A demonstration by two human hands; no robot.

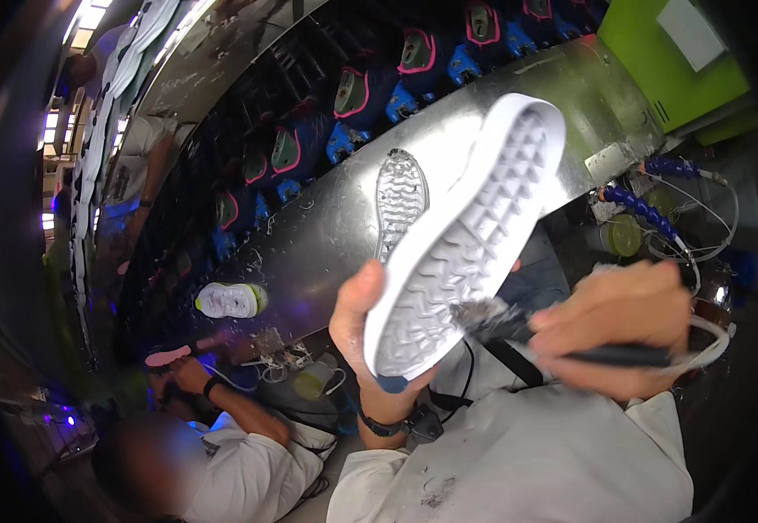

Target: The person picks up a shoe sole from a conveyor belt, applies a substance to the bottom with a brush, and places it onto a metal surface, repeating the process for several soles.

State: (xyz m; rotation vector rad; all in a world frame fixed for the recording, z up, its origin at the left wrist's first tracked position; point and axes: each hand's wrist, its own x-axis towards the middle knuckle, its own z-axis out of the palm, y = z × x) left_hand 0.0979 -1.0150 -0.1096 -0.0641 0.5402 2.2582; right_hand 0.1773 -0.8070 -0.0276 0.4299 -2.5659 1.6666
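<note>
My left hand (357, 318) grips a white shoe sole (475, 240) by its heel end, thumb along one edge. The sole is tilted up, its ridged face toward me. In my closed right hand (623, 318) is a brush (623, 355) with a black handle; a pale tube runs from its back end. Its dark bristles, smeared by motion, meet the sole's ridged face near the lower right edge. Beyond my left hand, another grey-white sole (402, 196) lies on the metal bench (309, 231).
Dark shoe uppers with pink collars (353, 91) stand in a row along the far side. A white and yellow-green sole (228, 300) lies at left. A co-worker (253, 453) at lower left holds a pink sole (168, 356). Blue coiled hoses (640, 209) and a green cabinet (658, 65) are at right.
</note>
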